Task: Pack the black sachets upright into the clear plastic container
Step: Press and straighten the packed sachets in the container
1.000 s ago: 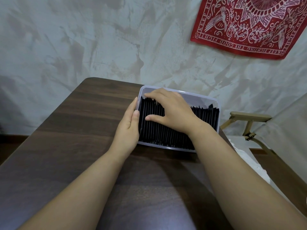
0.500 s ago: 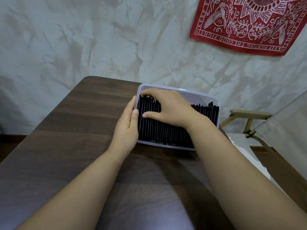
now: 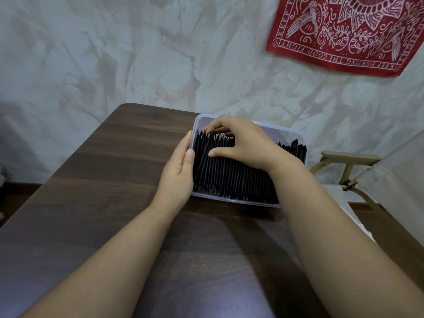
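Seems nearly finished: clear plastic container (image 3: pixel 284 130) full of upright black sachets (image 3: pixel 229 177). Flat left hand (image 3: pixel 177 175) on wall, curled right hand (image 3: pixel 247 145) gripping tops.

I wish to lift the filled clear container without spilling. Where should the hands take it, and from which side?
Probably take the clear plastic container by its two short end walls under the rim, one hand from each side. It is long and open-topped, its black sachets standing in a row; the left hand lies flat against the left end.
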A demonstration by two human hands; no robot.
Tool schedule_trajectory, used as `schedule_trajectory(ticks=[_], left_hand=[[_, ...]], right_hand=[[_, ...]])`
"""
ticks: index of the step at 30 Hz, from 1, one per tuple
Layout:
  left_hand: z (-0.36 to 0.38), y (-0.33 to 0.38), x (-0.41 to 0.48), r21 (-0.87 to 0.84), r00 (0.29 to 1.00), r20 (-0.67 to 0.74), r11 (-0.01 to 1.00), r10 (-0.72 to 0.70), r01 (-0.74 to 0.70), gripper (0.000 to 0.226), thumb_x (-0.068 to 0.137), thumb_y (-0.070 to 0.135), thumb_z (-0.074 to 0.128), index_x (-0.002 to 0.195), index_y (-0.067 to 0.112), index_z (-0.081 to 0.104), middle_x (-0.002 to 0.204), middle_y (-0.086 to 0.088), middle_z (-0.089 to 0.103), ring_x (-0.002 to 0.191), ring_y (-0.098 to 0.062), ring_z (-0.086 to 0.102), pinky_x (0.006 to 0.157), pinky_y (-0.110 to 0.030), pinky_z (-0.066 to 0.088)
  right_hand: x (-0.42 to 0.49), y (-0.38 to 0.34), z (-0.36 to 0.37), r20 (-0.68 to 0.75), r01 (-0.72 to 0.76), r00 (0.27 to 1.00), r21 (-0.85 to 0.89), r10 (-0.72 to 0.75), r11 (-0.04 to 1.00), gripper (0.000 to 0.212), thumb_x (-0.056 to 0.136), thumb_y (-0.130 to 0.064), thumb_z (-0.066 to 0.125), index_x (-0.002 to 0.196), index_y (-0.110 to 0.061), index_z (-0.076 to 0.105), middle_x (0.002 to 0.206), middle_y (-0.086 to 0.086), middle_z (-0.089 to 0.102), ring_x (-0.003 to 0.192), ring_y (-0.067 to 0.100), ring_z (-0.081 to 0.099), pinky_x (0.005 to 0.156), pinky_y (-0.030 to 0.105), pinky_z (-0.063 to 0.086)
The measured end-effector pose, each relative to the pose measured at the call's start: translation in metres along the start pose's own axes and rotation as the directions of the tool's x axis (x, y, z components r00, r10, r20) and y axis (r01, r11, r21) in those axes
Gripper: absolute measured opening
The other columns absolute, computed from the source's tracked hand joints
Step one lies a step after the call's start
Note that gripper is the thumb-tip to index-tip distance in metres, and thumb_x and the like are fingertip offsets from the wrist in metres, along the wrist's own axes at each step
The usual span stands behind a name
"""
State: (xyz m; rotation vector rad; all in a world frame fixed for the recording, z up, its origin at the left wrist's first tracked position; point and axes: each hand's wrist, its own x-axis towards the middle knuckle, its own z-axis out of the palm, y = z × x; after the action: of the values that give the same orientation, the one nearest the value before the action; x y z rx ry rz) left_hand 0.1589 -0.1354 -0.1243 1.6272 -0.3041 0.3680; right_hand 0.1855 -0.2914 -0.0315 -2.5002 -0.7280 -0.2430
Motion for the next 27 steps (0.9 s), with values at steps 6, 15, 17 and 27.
schedule_trajectory(ticks=[6, 15, 17, 27], left_hand=[[0.0, -0.001, 0.002, -0.048, 1.0, 0.025, 0.999, -0.006, 0.007, 0.044, 0.105, 0.017, 0.04, 0.148, 0.023, 0.039, 0.132, 0.023, 0.054, 0.121, 0.013, 0.049, 0.101, -0.013, 0.042], [0.003, -0.005, 0.003, -0.053, 1.0, -0.012, 0.998, -0.023, 0.022, 0.045, 0.104, 0.017, 0.043, 0.148, 0.024, 0.04, 0.133, 0.024, 0.053, 0.118, 0.015, 0.05, 0.095, -0.008, 0.041], [0.003, -0.005, 0.003, -0.038, 0.999, -0.025, 0.999, -0.022, 0.021, 0.045, 0.104, 0.018, 0.043, 0.148, 0.023, 0.04, 0.137, 0.02, 0.052, 0.119, 0.018, 0.048, 0.094, -0.003, 0.038], [0.004, -0.002, 0.004, 0.004, 0.998, -0.039, 0.999, -0.045, 0.045, 0.044, 0.105, 0.02, 0.039, 0.149, 0.021, 0.039, 0.15, 0.01, 0.044, 0.137, 0.002, 0.038, 0.116, -0.025, 0.032]], right_hand=[[0.002, -0.004, 0.006, -0.021, 0.051, 0.998, -0.187, -0.056, 0.981, 0.047, 0.083, -0.035, 0.069, 0.127, -0.026, 0.054, 0.125, -0.013, 0.059, 0.113, 0.006, 0.053, 0.096, 0.028, 0.043], [-0.008, -0.002, 0.014, -0.065, 0.056, 0.993, -0.444, -0.095, 0.894, 0.061, 0.087, -0.054, 0.054, 0.139, -0.026, 0.043, 0.137, -0.005, 0.052, 0.123, 0.014, 0.049, 0.097, 0.033, 0.039], [-0.007, -0.001, 0.018, -0.096, 0.061, 0.989, -0.445, -0.116, 0.893, 0.059, 0.086, -0.052, 0.057, 0.136, -0.022, 0.048, 0.133, -0.003, 0.056, 0.121, 0.017, 0.053, 0.095, 0.035, 0.039], [-0.042, 0.013, 0.041, -0.154, 0.083, 0.962, -0.617, -0.223, 0.783, 0.073, 0.089, -0.057, 0.034, 0.142, -0.007, 0.039, 0.152, 0.01, 0.031, 0.143, 0.025, 0.023, 0.117, 0.044, 0.01]])
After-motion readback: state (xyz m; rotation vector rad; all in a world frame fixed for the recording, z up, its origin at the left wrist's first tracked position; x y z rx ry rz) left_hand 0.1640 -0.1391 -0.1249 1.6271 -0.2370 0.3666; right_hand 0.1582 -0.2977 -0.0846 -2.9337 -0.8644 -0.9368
